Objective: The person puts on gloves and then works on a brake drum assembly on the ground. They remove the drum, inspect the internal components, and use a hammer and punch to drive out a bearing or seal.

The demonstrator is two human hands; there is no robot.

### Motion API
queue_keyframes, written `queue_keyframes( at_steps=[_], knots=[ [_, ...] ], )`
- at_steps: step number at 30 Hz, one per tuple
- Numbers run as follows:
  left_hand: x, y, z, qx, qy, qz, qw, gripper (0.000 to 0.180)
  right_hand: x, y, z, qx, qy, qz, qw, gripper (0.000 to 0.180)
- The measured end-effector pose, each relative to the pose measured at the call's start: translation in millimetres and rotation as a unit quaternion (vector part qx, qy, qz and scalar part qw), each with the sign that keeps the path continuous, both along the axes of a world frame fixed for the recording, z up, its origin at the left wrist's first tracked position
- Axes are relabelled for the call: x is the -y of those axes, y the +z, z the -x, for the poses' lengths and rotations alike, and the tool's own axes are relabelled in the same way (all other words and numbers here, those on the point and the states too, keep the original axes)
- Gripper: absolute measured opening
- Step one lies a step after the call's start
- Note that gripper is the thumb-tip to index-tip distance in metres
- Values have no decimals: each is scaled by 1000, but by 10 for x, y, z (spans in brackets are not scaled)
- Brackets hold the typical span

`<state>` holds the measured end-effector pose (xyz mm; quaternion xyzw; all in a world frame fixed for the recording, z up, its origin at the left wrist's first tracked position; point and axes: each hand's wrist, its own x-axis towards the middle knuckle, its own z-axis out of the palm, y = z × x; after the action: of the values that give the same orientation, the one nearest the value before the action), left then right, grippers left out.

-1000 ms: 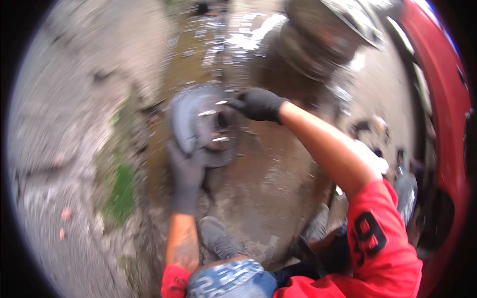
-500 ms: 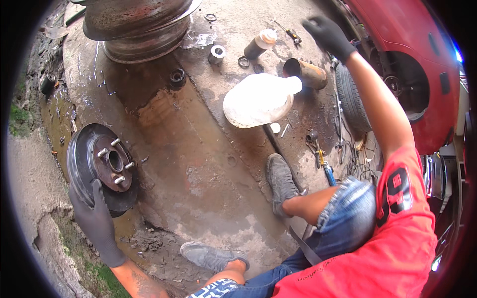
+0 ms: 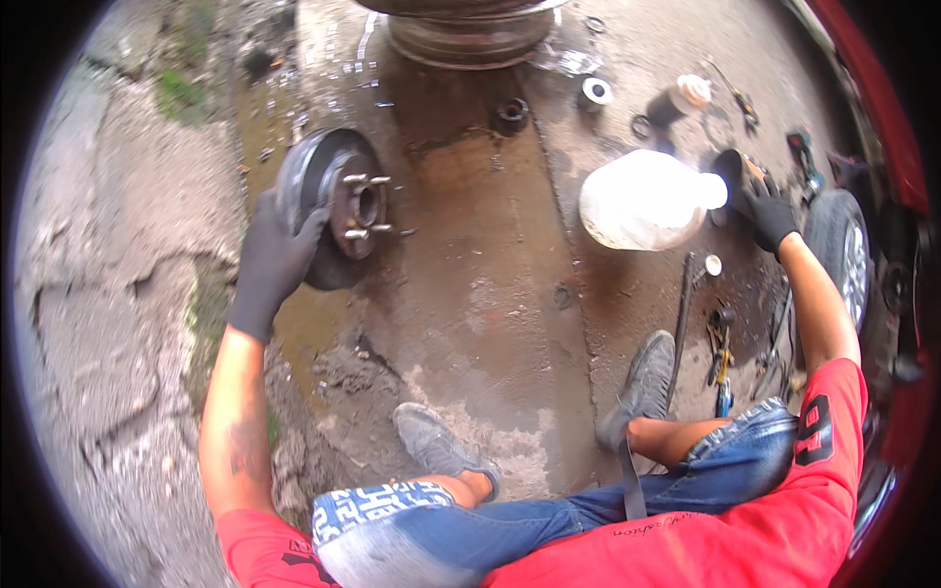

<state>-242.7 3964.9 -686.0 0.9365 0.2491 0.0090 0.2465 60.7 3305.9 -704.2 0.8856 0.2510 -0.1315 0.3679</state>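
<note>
My left hand (image 3: 272, 250), in a dark glove, grips the lower edge of a brake drum (image 3: 314, 186) at the left. Its thumb lies on the front side, and the other fingers are hidden behind. The hub (image 3: 365, 206), with several wheel studs, faces right. Over at the right, my gloved right hand (image 3: 770, 214) has its fingers around the near side of a rusty metal tube (image 3: 727, 176), whose dark open end points left. Next to the tube lies a white plastic jug (image 3: 642, 201) on its side.
A steel wheel rim (image 3: 470, 39) stands at the far edge. Nearby are a bearing (image 3: 511, 115), a metal bushing (image 3: 595, 93) and a bottle of dark liquid (image 3: 678, 101). A long bar (image 3: 681, 323), pliers (image 3: 723, 363), a tyre (image 3: 839, 240) and a red car (image 3: 877, 98) are at the right.
The view has swung left. My right hand has come down from beside the screwdriver to the metal tube. My left hand still grips the brake drum, now tilted more side-on.
</note>
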Motion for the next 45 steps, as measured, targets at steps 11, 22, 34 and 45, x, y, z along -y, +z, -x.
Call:
queue_keyframes(
  at_steps=[11, 22, 34, 45],
  knots=[
    [-463, -220, 93, 41, 0, 175, 984, 52, 331, -1030, -686, 70, 322, -131, 935, 46],
    [-500, -514, 268, 62, 31, 101, 993, 49, 1362, -1408, -1134, 55, 179, -3, 982, 32],
    [-247, -14, 72, 32, 12, 21, 999, 45, 1675, -1262, -1116, 18, 95, -57, 994, 49],
    [-289, -270, -89, -5, 44, 25, 999, 49, 1722, -659, -850, 162, 168, 29, 972, 39]
  ],
)
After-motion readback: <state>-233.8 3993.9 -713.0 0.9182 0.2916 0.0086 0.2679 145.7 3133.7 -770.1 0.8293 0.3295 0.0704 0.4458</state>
